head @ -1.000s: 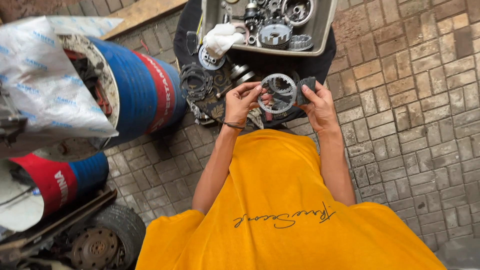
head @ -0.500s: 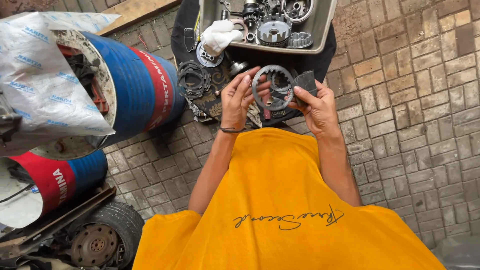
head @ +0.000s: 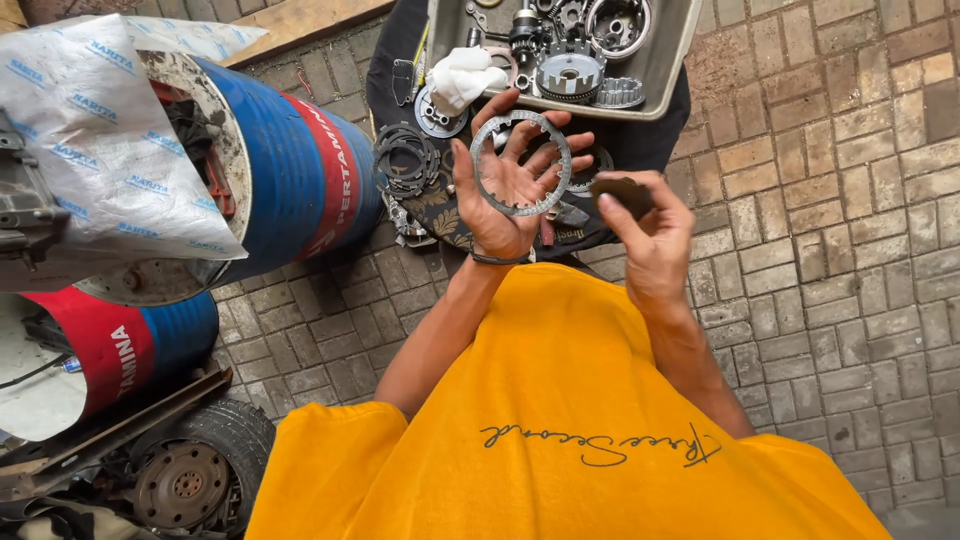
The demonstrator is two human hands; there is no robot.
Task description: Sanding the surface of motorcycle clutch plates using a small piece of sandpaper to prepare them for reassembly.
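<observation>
The left hand (head: pixel 505 190) is turned palm up with its fingers spread, and a thin toothed metal ring (head: pixel 520 163) lies flat across them, cradled rather than pinched: the thumb stands free at the ring's left edge and the fingertips poke up through and around its open middle, so its whole face is turned up to the eye. The right hand (head: pixel 645 235) is raised just beside it, thumb and forefinger closed lightly on a small dark flat piece (head: pixel 622 190), which may be a scrap of abrasive pad or paper, though the view is too coarse to be sure; it is held edge-out toward the ring, near it but not touching. Beyond the cradling fingers, a grey metal tray (head: pixel 680 50) holds a toothed hub, a round basket and other drive parts, kept together out of the dirt. Just left of that hand, on the dark cloth (head: pixel 640 140) spread under everything, a stack of similar rings (head: pixel 405 160) lies within easy reach, with a crumpled white rag (head: pixel 465 75) above it at the tray's corner. Farther left of the grip lie two blue-and-red drums (head: pixel 290 170), one covered with plastic sheet, all on a brick-paved floor (head: pixel 830 260).
</observation>
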